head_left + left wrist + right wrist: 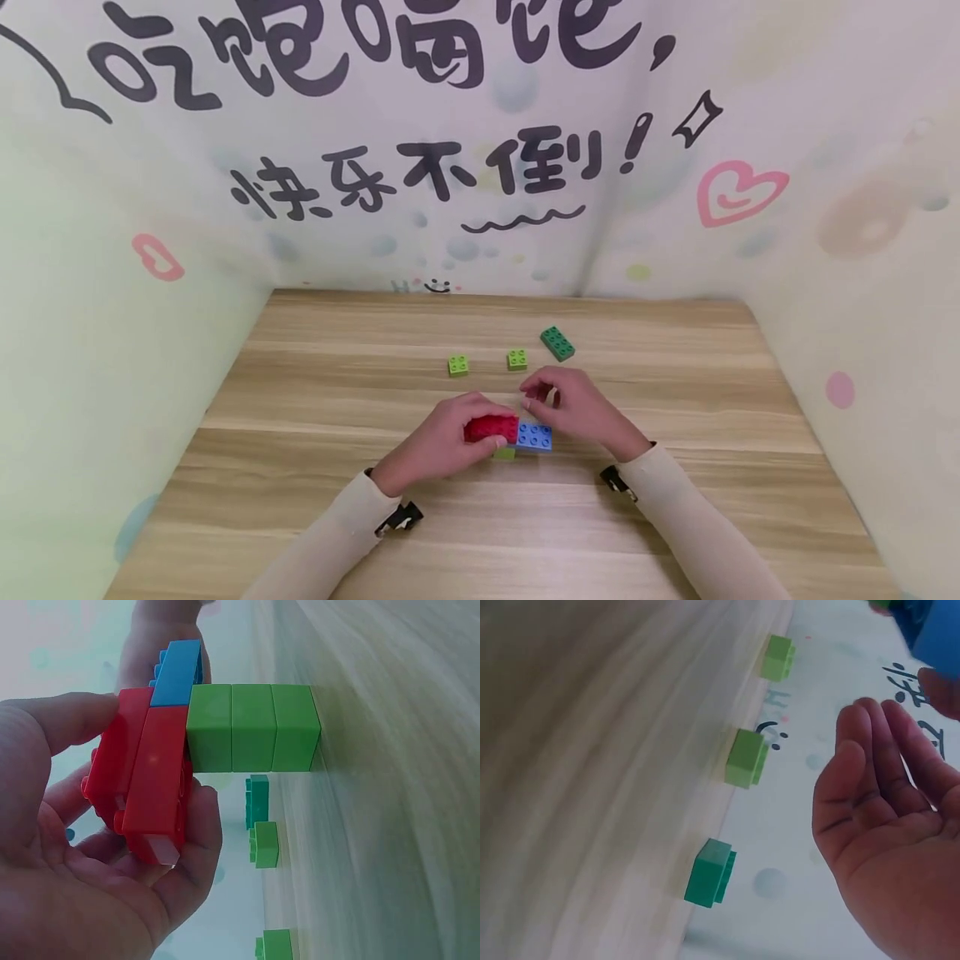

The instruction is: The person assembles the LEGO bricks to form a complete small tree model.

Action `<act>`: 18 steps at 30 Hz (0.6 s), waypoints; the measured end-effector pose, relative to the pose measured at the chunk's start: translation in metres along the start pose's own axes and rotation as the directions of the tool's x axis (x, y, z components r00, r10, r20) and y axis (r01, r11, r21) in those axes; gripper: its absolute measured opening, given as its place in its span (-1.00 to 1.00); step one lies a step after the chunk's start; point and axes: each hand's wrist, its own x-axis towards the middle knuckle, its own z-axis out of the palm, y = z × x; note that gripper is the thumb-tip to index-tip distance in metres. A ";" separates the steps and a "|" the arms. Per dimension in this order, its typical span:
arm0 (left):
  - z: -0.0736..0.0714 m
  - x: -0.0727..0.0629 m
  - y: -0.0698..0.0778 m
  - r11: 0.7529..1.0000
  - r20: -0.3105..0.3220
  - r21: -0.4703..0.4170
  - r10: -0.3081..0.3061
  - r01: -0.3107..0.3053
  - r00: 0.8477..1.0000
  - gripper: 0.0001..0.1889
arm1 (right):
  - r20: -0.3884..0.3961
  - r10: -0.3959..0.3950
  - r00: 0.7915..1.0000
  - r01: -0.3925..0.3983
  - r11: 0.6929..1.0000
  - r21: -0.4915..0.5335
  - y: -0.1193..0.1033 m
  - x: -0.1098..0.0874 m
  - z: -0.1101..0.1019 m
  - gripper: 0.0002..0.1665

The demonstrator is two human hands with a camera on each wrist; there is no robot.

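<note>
My left hand [448, 433] grips two red bricks [154, 776], one on top of the other, with the thumb on one side and fingers on the other. Beside the lower red brick, a blue brick [535, 437] sticks out to the right, its studs bare. Both rest on a column of three light green bricks [253, 727] that reaches down to the table. My right hand [576, 407] hovers just past the blue brick with nothing in its grasp. Its fingers [889, 761] are loosely bent, the thumb near them.
Farther back on the wooden table [330, 375] lie two small light green bricks, one on the left [458, 366] and one in the middle [517, 360], and a longer dark green brick [557, 342]. Printed white walls [360, 242] enclose the back and sides.
</note>
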 end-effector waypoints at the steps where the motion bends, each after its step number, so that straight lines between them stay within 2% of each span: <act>1: 0.000 0.000 0.000 1.000 0.002 -0.002 -0.005 0.005 1.000 -0.62 | -0.012 0.005 1.000 -0.005 1.000 -0.015 0.002 0.002 0.000 -0.77; 11: -0.002 -0.002 -0.001 1.000 0.018 -0.006 -0.028 0.028 0.999 -0.60 | -0.104 0.035 0.994 -0.043 0.996 -0.073 0.019 0.030 0.001 -0.77; 14: -0.003 -0.002 -0.001 1.000 0.020 0.001 -0.022 0.022 1.000 -0.61 | -0.116 0.044 0.992 -0.055 0.994 -0.096 0.026 0.038 0.001 -0.73; 18: -0.003 -0.002 0.000 1.000 0.022 0.005 -0.017 0.017 1.000 -0.60 | -0.098 0.095 0.991 -0.106 0.987 -0.119 0.032 0.046 0.001 -0.65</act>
